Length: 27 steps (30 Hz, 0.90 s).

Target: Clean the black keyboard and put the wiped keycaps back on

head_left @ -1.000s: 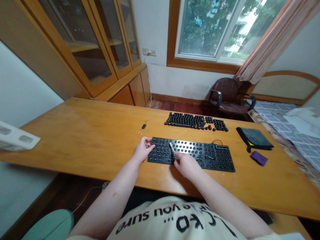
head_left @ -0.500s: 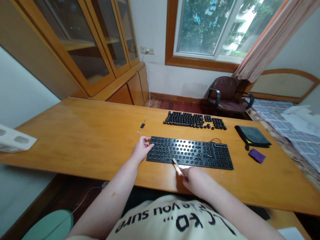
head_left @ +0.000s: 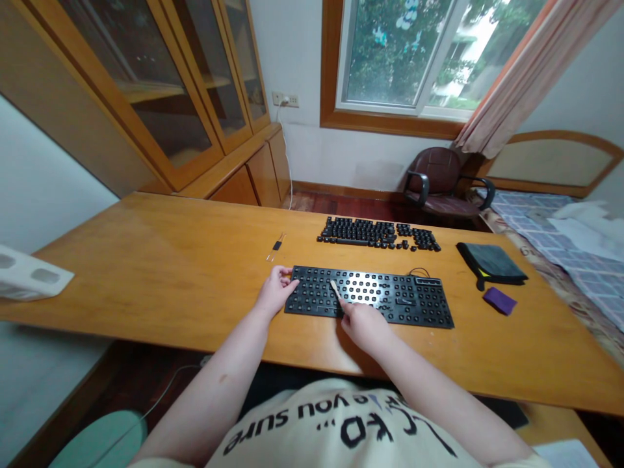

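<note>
A black keyboard base with its keycaps removed lies on the wooden desk in front of me. My left hand curls on the base's left end, holding it. My right hand is closed on a thin pale stick whose tip rests on the left-middle part of the base. Behind the base, the removed black keycaps are laid out in rows.
A small wire keycap puller lies to the left of the keycaps. A dark folded cloth and a purple pad sit at the right. A white object overhangs the desk's left edge. An armchair stands under the window.
My right hand drew the stick back to the front edge of the base, then pushed it forward again onto the left-middle rows. My left hand stayed on the base's end.
</note>
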Motion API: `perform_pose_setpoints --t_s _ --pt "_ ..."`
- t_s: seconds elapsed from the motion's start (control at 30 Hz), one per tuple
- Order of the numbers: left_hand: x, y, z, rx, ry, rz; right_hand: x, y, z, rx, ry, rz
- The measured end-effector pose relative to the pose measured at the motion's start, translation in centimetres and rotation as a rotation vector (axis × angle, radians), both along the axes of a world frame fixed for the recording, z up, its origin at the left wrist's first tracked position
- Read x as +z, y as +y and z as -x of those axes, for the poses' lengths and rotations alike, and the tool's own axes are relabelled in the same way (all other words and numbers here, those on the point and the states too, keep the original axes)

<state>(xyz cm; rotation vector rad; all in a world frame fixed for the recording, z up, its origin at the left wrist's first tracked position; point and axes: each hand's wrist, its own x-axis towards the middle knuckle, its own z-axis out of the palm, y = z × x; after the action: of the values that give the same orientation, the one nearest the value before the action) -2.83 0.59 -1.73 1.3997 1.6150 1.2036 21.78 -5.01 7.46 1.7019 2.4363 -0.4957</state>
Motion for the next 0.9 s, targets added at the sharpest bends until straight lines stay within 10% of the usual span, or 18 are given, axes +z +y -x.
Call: perform_pose_setpoints --t_s 0.47,0.9 --pt "-0.1 0.1 0.2 0.006 -0.051 -0.022 3.3 -3.0 -4.7 -0.034 0.053 0.05" --pt "0.4 0.0 0.0 0.003 -0.058 -0.012 -0.1 -1.6 -1.3 -0.051 -0.046 0.075"
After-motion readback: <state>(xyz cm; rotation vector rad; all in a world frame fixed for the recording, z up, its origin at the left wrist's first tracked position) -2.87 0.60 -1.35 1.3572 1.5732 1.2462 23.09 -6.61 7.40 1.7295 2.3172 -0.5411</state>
